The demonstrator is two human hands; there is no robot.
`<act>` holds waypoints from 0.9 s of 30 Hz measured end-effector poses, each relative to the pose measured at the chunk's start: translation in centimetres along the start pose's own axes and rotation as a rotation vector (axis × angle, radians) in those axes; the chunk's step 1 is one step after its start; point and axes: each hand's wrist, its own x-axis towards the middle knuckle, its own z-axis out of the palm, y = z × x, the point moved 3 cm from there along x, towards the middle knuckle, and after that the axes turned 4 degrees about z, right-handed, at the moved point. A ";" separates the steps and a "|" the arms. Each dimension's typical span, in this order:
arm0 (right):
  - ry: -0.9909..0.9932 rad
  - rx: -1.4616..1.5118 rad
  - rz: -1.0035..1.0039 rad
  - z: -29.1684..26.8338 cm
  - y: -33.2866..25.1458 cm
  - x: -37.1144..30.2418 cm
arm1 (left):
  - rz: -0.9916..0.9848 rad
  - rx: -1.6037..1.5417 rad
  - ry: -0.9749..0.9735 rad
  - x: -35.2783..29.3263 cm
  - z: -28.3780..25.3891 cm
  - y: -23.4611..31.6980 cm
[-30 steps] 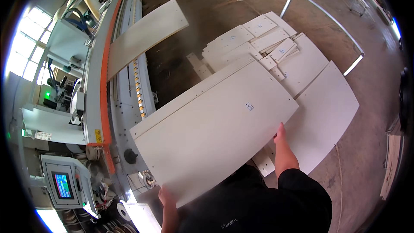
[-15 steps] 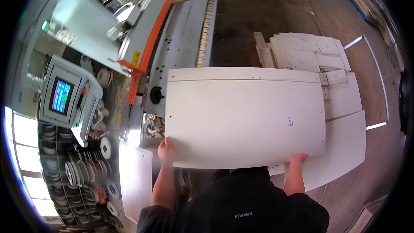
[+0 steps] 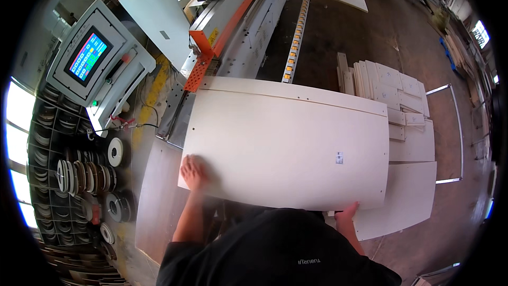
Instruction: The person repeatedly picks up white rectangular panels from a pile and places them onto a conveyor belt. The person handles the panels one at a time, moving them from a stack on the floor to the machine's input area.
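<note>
Board lying before us beside the machine, we're spreading our left hand on its left end, right hand gripping the near edge; uneven hold could tip it.

The floor is of brownish concrete, and a yellow stripe is marked on it at the left. White daylight enters through a paned window at the left edge, beside a wire rack filled with many rolls. Another bright window shows far at the upper right.
</note>
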 end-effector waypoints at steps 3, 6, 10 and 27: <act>-0.128 -0.277 0.087 3.8 1.7 -7.4 | 0.157 -0.094 -0.136 -1.7 -0.3 2.9; -0.515 -0.600 -0.053 3.5 3.8 -11.7 | 0.176 -0.159 -0.114 -2.8 -0.9 3.7; -0.535 -0.555 0.185 4.5 5.4 -13.8 | 0.162 -0.219 -0.073 0.0 -1.6 2.6; -0.369 -0.370 0.471 7.1 8.3 -9.2 | 0.145 -0.289 0.018 6.3 1.4 0.9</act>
